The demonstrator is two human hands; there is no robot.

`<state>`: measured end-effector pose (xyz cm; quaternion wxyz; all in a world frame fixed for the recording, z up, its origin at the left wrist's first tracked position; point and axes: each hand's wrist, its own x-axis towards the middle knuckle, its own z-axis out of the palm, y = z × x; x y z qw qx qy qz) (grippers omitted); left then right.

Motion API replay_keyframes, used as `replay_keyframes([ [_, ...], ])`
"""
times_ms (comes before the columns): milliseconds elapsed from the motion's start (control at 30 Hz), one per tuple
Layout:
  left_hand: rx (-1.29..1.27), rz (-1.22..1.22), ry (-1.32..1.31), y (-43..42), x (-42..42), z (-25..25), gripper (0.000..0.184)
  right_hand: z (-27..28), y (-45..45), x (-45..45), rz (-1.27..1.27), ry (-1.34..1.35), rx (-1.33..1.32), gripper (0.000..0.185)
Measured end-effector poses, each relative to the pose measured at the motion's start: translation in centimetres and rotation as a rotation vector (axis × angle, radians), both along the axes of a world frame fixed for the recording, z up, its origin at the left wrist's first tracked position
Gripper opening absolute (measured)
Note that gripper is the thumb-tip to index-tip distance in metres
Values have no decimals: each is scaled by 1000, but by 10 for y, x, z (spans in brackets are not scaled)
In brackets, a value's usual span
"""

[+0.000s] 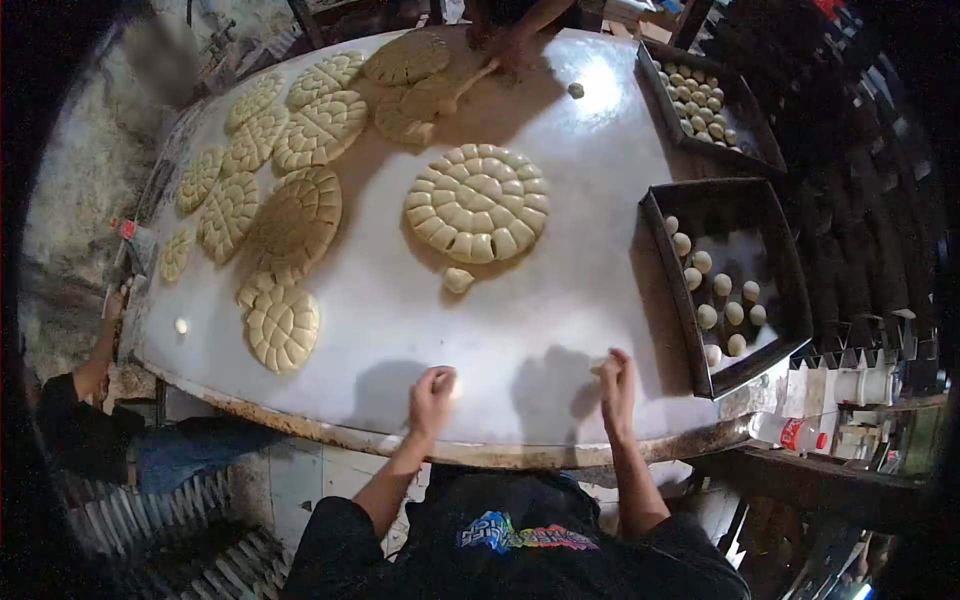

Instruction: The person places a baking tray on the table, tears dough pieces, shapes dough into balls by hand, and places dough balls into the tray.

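My left hand (431,399) is closed over the white table (500,350), left of centre near the front edge, around a small pale dough piece that shows at its right side. Off to the right, my right hand (618,392) is also closed, with a bit of pale dough (599,367) showing at its fingertips. Beyond both hands lies a large round of scored dough pieces (477,203), and a small dough lump (458,280) lies just below it.
Several patterned dough rounds (320,130) cover the table's left side. Two dark trays (655,250) with dough balls (722,285) stand at the right. A person's hand (505,50) works at the far edge; another person's arm (100,350) is at left.
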<state>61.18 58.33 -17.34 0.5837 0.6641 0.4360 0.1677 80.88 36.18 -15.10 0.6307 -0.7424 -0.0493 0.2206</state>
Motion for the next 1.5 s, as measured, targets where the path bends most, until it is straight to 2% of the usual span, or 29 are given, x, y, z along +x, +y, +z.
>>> replay_keyframes([
  [33,295,-152,18,8,-13,1,24,-12,-16,0,233,-411,-275,46],
  [67,300,-151,26,17,-21,2,24,-24,-29,2,463,-828,-545,49],
  [100,667,-265,166,27,-26,2,27,-27,-35,8,507,-982,-668,47],
  [133,1030,-376,311,33,-29,1,30,-26,-36,23,509,-981,-660,47],
  [200,951,-172,327,63,-5,-13,36,-26,-18,64,377,-988,-728,40],
  [267,1011,11,198,79,45,-27,29,-27,24,85,228,-982,-574,30],
  [333,652,151,160,77,86,-48,19,-59,68,93,101,-966,-557,20],
  [400,536,168,225,37,115,-18,12,-42,98,61,125,-775,-497,16],
  [467,572,-21,277,6,100,-39,13,-42,98,21,226,-832,-483,16],
  [533,955,-269,241,-14,54,-11,10,-42,71,-15,302,-949,-393,12],
  [567,947,-286,198,-16,27,-5,9,-38,49,-26,392,-1015,-466,16],
  [600,940,-303,148,-4,3,-1,8,-76,19,-28,383,-1102,-515,18],
  [633,995,-276,213,21,-17,-11,8,-75,-7,-19,392,-1092,-633,19],
  [667,1049,-246,275,48,-37,-21,8,-47,-8,-3,310,-1006,-605,20],
  [733,1115,-124,337,114,-36,-19,9,-40,2,36,139,-1080,-783,20],
  [767,1113,-36,379,132,-17,-19,9,-42,14,53,86,-1139,-716,13],
  [800,1108,47,422,146,1,-19,9,-38,32,61,19,-999,-664,13],
  [833,902,94,344,149,27,-17,9,-34,56,65,-55,-868,-606,13],
  [867,695,137,262,146,49,-16,9,-44,82,70,-149,-778,-720,11],
  [900,732,140,229,147,59,-53,10,-38,101,59,-171,-721,-703,10],
  [1000,881,-108,183,101,51,-53,11,-38,115,15,-123,-774,-676,8],
  [1067,879,-184,191,68,14,-21,11,-45,94,-19,-52,-958,-534,7],
  [1133,949,-284,115,69,-34,-16,9,-40,65,-42,15,-1007,-602,8],
  [1200,1036,-229,127,96,-67,-18,8,-38,33,-45,80,-1068,-692,10],
  [1267,1003,-50,167,143,-72,-20,8,-35,11,-22,1,-1023,-757,11],
  [1333,1085,108,328,203,-70,-66,10,-35,16,6,-72,-1028,-819,12],
  [1367,1095,100,330,201,-61,-65,10,-36,26,16,-144,-1007,-781,12],
  [1433,1137,176,554,200,-35,-55,14,-38,42,11,-229,-971,-728,12],
  [1500,1065,96,559,178,-38,-45,16,-30,48,0,-70,-742,-737,15],
])
